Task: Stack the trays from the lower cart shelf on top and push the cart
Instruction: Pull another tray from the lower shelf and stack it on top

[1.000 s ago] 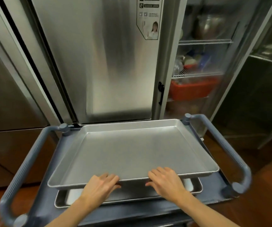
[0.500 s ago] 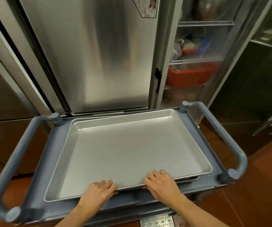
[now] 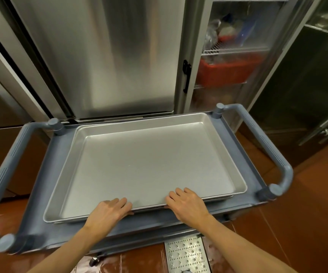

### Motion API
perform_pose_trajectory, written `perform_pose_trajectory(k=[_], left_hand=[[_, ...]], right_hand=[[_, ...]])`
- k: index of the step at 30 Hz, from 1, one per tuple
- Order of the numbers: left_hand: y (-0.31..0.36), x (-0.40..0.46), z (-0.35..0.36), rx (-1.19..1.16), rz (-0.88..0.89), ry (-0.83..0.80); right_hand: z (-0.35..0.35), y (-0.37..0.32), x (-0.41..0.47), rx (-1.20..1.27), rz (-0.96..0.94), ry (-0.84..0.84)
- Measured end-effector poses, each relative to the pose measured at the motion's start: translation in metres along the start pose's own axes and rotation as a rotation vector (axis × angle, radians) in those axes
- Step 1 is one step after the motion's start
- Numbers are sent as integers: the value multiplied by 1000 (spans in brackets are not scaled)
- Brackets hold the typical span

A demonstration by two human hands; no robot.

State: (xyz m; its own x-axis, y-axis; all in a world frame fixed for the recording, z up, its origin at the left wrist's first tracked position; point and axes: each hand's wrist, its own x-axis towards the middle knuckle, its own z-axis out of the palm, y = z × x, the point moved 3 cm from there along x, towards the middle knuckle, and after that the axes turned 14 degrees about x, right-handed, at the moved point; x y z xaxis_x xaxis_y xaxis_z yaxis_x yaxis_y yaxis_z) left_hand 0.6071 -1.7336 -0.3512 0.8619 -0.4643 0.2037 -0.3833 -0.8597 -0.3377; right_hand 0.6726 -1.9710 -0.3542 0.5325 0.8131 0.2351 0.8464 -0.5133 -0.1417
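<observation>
A wide, shallow silver tray (image 3: 149, 164) is lying flat on the top shelf of the grey-blue cart (image 3: 236, 140), its raised rim running all round. It is sitting on another tray (image 3: 216, 199), whose edge is peeking out under the near right corner. The cart's thick ribbed handles (image 3: 265, 144) are looping up at both ends.
</observation>
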Motion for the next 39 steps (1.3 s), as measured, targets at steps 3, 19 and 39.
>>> perform_pose_trajectory(k=[3,19,39], left_hand=[[2,-1,-2,-27,34,-16],[-7,-3,12,-33,68,3],[-12,3,15,-188,-7,-29]], right_hand=[[6,0,-3,7,16,17],[25,5,2,34,28,-35],[23,10,2,271,248,-197]])
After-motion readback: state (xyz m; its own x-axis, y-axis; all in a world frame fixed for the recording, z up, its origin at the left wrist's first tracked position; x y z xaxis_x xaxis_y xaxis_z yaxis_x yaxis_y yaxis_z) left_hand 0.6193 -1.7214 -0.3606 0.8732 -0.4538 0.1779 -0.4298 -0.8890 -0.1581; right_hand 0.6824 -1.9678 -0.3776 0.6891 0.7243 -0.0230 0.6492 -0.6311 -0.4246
